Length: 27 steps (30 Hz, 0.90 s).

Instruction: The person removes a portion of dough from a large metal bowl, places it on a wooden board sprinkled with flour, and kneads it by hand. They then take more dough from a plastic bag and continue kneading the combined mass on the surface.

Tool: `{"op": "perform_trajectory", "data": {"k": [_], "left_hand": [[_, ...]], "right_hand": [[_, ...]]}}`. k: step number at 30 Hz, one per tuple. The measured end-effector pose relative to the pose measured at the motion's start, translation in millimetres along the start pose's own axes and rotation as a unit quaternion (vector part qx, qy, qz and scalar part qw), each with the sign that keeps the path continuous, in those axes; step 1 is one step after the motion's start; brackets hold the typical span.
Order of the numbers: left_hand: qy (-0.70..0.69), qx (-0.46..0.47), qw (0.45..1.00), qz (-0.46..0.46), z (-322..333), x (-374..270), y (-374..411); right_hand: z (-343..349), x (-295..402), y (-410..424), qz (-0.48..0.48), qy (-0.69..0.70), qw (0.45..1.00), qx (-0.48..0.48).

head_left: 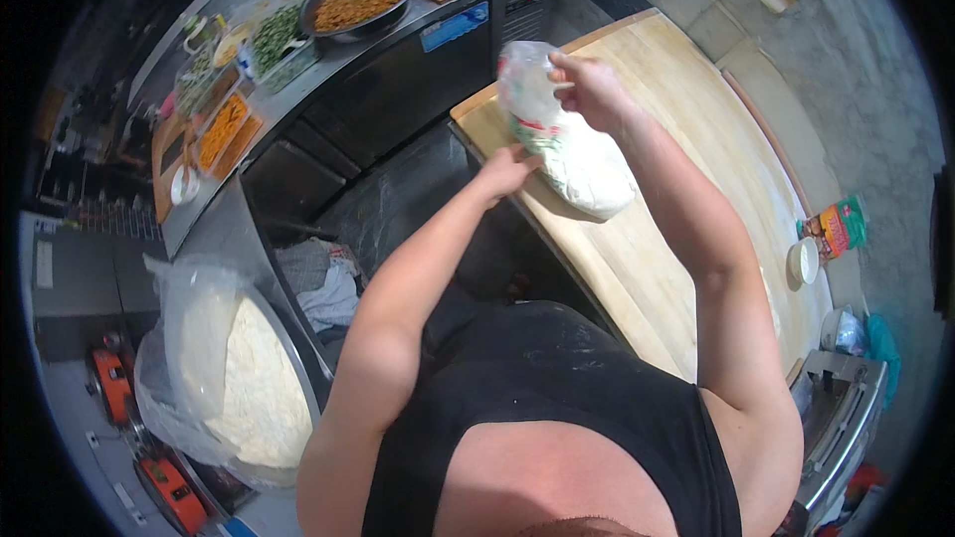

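Observation:
A clear plastic bag (533,130) with red and green print lies near the left edge of a wooden worktop (671,67). Its lower part is full of a white mass (589,171), flour or dough, I cannot tell which. My right hand (589,89) pinches the raised, loose upper end of the bag. On the bag's near left side, my left hand (507,175) grips the plastic low down, over the worktop's edge. Part of the bag is hidden behind my right hand.
Left, a large bowl of pale dough (261,388) sits under plastic film. A counter (283,119) carries a metal bowl of brown filling (365,4) and tubs of chopped greens (280,37) and orange shreds (224,130). A small white bowl (803,261) and a printed packet (835,227) stand right.

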State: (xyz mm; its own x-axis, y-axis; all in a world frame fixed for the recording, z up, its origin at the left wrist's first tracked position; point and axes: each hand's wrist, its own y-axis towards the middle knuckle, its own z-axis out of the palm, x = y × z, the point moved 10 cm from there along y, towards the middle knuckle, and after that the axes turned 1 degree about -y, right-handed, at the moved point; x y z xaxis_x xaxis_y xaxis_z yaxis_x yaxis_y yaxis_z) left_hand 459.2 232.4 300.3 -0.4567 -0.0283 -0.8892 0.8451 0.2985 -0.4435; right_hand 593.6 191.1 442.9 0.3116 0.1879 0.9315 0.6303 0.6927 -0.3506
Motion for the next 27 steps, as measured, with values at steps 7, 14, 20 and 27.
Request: {"op": "perform_trajectory", "data": {"k": [7, 14, 20, 27], "left_hand": [[0.138, -0.269, 0.776, 0.553, -116, -168, -68], [0.602, -0.062, 0.614, 0.507, -71, -197, 37], [0.556, 0.020, 0.708, 0.434, -142, -185, 66], [0.039, 0.088, 0.866, 0.490, -177, -224, -22]], "right_hand": [[-101, 6, 14, -0.220, -0.333, 0.878, -0.263], [-49, -108, 39, 0.010, -0.576, 0.812, -0.095], [-89, -120, 1, 0.056, -0.553, 0.817, -0.152], [33, -25, 28, -0.267, -0.434, 0.850, -0.135]]}}
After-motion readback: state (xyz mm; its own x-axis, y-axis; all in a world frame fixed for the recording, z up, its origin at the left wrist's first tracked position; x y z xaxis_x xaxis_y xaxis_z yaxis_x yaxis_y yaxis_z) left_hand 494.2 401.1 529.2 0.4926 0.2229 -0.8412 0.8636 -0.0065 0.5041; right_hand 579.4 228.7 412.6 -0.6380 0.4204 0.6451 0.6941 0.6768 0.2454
